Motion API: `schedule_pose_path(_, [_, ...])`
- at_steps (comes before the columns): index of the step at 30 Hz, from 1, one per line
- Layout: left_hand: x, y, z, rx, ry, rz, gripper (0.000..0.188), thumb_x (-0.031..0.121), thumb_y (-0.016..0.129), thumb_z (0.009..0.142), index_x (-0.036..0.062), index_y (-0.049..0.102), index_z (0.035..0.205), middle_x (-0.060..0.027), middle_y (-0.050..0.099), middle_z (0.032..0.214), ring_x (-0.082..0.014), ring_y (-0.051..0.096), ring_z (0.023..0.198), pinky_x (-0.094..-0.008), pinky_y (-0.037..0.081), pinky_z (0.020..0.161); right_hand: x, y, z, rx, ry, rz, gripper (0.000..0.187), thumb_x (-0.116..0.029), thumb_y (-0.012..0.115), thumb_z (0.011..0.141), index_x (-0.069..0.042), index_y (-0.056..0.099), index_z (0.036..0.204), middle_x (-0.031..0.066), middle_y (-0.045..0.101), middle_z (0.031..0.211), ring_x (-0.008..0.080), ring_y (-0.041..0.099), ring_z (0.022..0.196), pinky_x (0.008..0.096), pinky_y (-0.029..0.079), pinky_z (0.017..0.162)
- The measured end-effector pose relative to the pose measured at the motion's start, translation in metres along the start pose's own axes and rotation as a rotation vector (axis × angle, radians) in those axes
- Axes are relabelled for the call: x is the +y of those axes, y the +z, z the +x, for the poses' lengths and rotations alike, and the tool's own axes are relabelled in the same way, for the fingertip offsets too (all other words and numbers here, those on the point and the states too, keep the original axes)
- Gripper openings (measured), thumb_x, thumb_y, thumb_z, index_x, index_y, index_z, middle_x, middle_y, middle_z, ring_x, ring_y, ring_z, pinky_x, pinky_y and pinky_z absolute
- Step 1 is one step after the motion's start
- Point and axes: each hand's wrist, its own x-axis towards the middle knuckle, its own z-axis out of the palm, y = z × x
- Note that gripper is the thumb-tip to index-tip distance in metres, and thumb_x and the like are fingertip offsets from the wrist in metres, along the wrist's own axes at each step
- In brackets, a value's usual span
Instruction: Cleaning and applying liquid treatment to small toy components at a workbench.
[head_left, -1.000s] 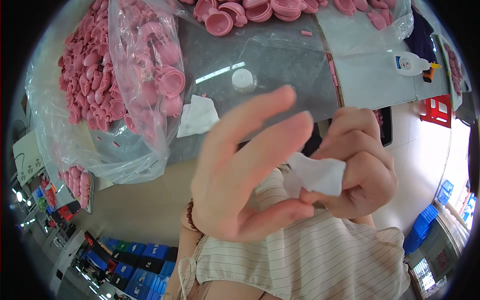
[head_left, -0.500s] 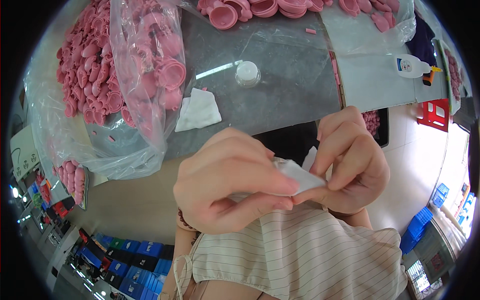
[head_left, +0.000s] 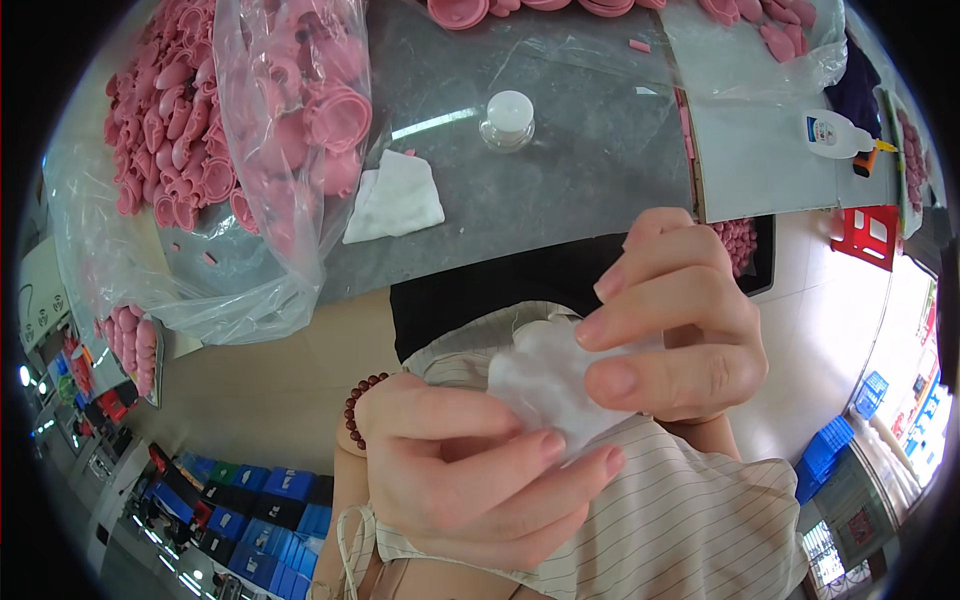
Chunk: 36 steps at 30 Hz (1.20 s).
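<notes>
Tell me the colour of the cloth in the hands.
The cloth is white, seen best in the head view.

A grey table is placed at twelve o'clock. Pale floor is seen at four, bright light at three, small lamps at nine.

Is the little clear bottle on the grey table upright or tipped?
Upright: the bottle shows its white cap facing up, clear sides beneath.

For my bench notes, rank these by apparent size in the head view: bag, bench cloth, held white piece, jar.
Bag
Held white piece and bench cloth: unsure; the held one is nearer, partly covered
Jar
</notes>
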Motion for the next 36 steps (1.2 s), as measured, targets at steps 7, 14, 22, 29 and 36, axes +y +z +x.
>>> schedule_pose_path(7, [-0.010, -0.022, -0.005, -0.210, 0.031, -0.144, 0.014, 0.007, 0.053, 0.059, 0.0189, 0.052, 0.066, 0.0110, 0.054, 0.077, -0.0093, 0.042, 0.073, -0.0198, 0.031, 0.051, 0.002, -0.001, -0.009, 0.065, -0.047, -0.097, 0.012, -0.015, 0.066, 0.065, -0.010, 0.056, 0.070, 0.0005, 0.053, 0.069, 0.0155, 0.046, 0.060, 0.0301, 0.037, 0.055])
schedule_pose_path(14, [-0.007, -0.030, -0.008, -0.151, -0.038, -0.221, 0.014, 0.007, 0.054, 0.058, 0.0179, 0.053, 0.067, 0.0079, 0.049, 0.075, -0.0105, 0.043, 0.073, -0.0198, 0.033, 0.051, 0.002, 0.002, -0.010, 0.184, -0.044, -0.063, 0.021, -0.008, 0.065, 0.041, -0.005, 0.053, 0.058, 0.0036, 0.050, 0.062, 0.0190, 0.044, 0.055, 0.0269, 0.035, 0.045])
schedule_pose_path(22, [-0.013, -0.025, -0.006, 0.043, -0.129, -0.286, 0.013, 0.000, 0.056, 0.053, 0.0115, 0.054, 0.061, 0.0031, 0.054, 0.074, -0.0124, 0.051, 0.069, -0.0206, 0.037, 0.048, 0.010, -0.005, -0.008, 0.085, 0.009, 0.130, 0.031, -0.005, 0.070, 0.051, -0.001, 0.052, 0.076, 0.0040, 0.051, 0.065, 0.0170, 0.045, 0.057, 0.0262, 0.037, 0.050])
schedule_pose_path(29, [-0.026, -0.019, -0.004, 0.051, -0.138, -0.329, 0.018, -0.002, 0.058, 0.051, 0.0111, 0.054, 0.063, -0.0001, 0.054, 0.077, -0.0144, 0.049, 0.066, -0.0232, 0.038, 0.047, 0.002, -0.003, -0.014, -0.026, 0.541, 1.097, 0.087, 0.000, 0.067, 0.064, 0.010, 0.009, 0.128, 0.0023, 0.049, 0.064, 0.0086, 0.043, 0.056, 0.0182, 0.035, 0.048])
schedule_pose_path(36, [-0.056, -0.027, 0.004, 0.065, -0.305, -0.346, 0.027, 0.012, 0.065, 0.065, 0.0102, 0.052, 0.089, -0.0044, 0.051, 0.088, -0.0154, 0.048, 0.074, -0.0265, 0.038, 0.058, 0.004, 0.010, -0.014, -0.116, 0.554, 1.848, 0.085, -0.001, 0.064, 0.071, 0.006, 0.004, 0.130, 0.0009, 0.047, 0.067, 0.0088, 0.042, 0.063, 0.0201, 0.037, 0.053])
